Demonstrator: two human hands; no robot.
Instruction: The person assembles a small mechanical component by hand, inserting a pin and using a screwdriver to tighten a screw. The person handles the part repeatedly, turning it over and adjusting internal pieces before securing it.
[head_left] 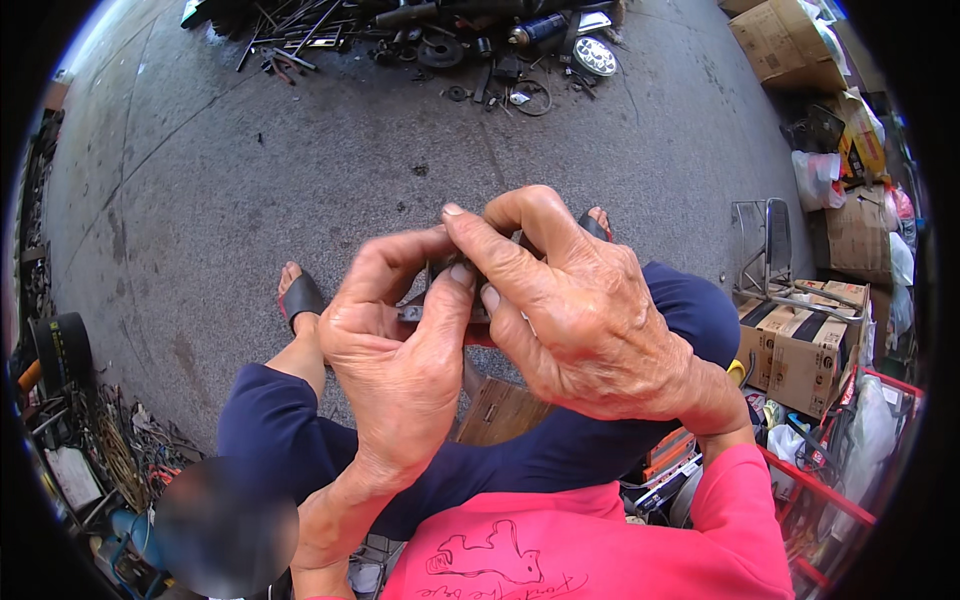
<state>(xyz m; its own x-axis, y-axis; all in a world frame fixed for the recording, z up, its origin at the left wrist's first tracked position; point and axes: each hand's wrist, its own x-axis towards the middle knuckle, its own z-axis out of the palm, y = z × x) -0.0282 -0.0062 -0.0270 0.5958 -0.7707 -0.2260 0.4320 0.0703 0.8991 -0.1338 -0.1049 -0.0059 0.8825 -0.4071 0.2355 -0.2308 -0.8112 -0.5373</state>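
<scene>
Near a red basket (820,487) holding clear plastic (866,440), both hands (395,345) (575,310) grip a half-hidden metal part (409,314).

The held piece (409,313) looks like dull metal; the floor (230,170) is rough, matt concrete; shirt (630,550) and trousers (268,415) are matt cloth; the striped carton (795,352) is smooth cardboard

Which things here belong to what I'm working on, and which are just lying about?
In the job:
- metal-looking piece, mostly hidden
- left grip, holding it
- right grip, close over it

Apparently just lying about:
- pile of dark parts
- round silvery disc
- striped cardboard box
- red-framed basket
</scene>
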